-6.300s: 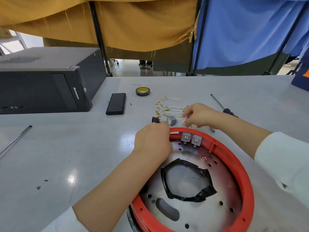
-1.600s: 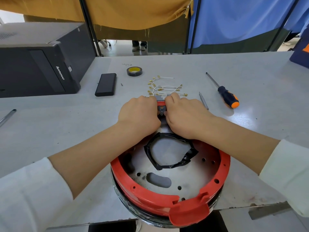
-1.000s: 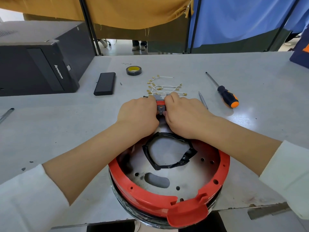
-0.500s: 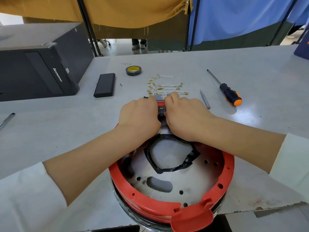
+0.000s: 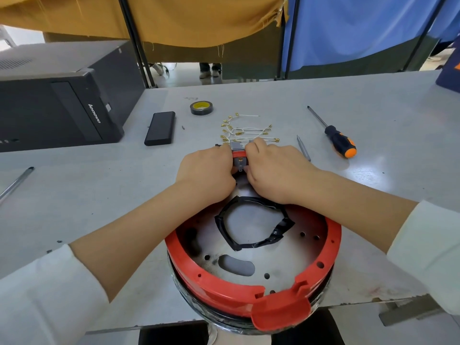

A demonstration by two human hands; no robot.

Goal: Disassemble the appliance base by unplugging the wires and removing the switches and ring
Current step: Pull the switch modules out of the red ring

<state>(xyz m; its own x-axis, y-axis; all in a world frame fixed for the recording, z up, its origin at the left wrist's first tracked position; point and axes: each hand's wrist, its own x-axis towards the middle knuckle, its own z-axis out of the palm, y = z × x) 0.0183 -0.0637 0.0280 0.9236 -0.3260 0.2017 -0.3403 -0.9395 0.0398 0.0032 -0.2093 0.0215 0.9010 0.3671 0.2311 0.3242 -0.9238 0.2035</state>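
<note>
I am working at the far rim of the appliance base, which lies flat on the near edge of the grey table and overhangs it slightly toward me. Both hands meet at one small grey switch seated in the red ring at its farthest point: my left hand has its fingers curled against the left side of the switch and the ring there, and my right hand has its fingers curled in from the right, thumb tip up by the switch's far end. Which fingertips actually pinch the body I cannot tell, as the knuckles hide them. I judge the switch light, rigid and small, probably held by plastic clips, so I would squeeze its sides and not its thin metal terminals, which look easy to bend. Its terminals point toward me, into the ring, so its long axis runs near to far through the ring wall. The ring itself looks like stiff moulded plastic with a little flex, its open face up and its tab pointing toward me; I would take it at opposite sides of the rim. The metal plate inside looks heavy enough to hold the base steady. The unplugged wires lie loose just beyond my hands, and a screwdriver lies to the far right.
</note>
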